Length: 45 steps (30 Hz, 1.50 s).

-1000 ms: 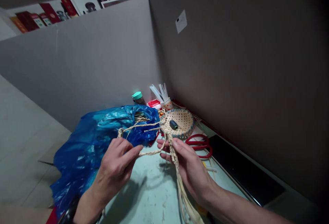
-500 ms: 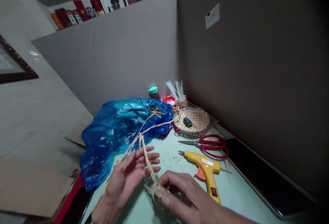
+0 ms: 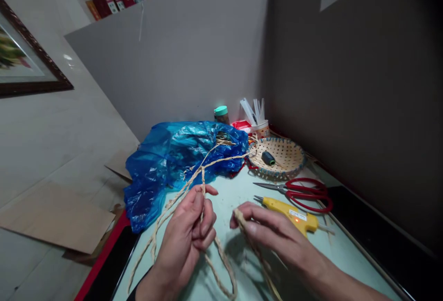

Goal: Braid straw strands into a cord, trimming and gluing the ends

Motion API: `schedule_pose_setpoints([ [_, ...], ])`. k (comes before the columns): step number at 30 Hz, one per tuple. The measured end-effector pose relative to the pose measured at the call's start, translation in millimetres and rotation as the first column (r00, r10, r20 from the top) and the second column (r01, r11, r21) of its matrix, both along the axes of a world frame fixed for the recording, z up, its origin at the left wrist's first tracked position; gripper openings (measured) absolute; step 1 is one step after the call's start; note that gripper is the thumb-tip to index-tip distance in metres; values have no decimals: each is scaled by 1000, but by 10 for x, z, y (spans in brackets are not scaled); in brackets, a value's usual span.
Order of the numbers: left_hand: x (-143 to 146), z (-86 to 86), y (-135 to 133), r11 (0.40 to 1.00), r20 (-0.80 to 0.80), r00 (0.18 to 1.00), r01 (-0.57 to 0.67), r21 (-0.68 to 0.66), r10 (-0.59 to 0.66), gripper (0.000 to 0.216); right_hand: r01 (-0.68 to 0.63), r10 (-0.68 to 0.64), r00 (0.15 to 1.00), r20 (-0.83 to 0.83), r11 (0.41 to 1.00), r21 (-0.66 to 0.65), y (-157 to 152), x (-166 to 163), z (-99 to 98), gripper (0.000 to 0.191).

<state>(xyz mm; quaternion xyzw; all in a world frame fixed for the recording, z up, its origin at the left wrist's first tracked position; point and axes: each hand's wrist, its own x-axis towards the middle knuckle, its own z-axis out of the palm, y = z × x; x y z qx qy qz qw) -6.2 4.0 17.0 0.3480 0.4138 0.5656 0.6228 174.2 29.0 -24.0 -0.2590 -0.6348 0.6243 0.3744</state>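
My left hand (image 3: 194, 227) is closed round a braided straw cord (image 3: 203, 176). One loop of the cord (image 3: 231, 266) hangs below the fingers, over the pale table. Farther right, my right hand (image 3: 273, 232) pinches a straw-coloured strip (image 3: 254, 248) at its upper end, and the strip's lower part trails blurred towards the bottom edge. More braided strands (image 3: 173, 202) run from the left side up to the blue bag and basket. A yellow glue gun (image 3: 290, 212) with a small orange light lies just behind my right hand, which partly hides it.
Red-handled scissors (image 3: 308, 195) lie beyond the glue gun. Behind them a woven basket (image 3: 292, 153) holds a dark thread spool (image 3: 268, 158). A crumpled blue plastic bag (image 3: 166, 158) fills the back left, near a lidded jar (image 3: 221, 114) and a cup (image 3: 262, 129) of translucent sticks.
My left hand was open with the cord across its palm; now it has closed on the cord. My right hand has moved right, away from it, with the straw. The view has shifted.
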Motion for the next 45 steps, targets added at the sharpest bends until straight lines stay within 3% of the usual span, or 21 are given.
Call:
schedule_pose_setpoints([
  [4,106,-101,-103,991,51,993,113,-68,-109,28,37,-61,987,-149,987,-156,53,8,-71,23],
  [9,211,-195,-178,984,53,988,147,-97,-143,20,85,-117,974,-195,982,-166,33,7,-82,17],
  [17,251,-250,-222,997,-188,982,8,-73,-22,18,65,-77,988,-137,994,-92,24,21,-17,13],
  [26,236,-268,-226,978,-449,870,-205,45,203,15,51,-58,996,-67,994,-91,11,48,25,13],
  [34,244,-292,-246,959,-409,872,-281,28,267,8,84,-84,996,-10,996,-22,2,38,25,14],
  [41,300,-253,-284,933,-470,806,-296,206,360,16,134,-145,987,74,981,138,-40,36,8,17],
  [45,346,-215,-307,920,-520,759,-325,220,392,19,135,-154,984,89,973,189,-74,24,-42,20],
])
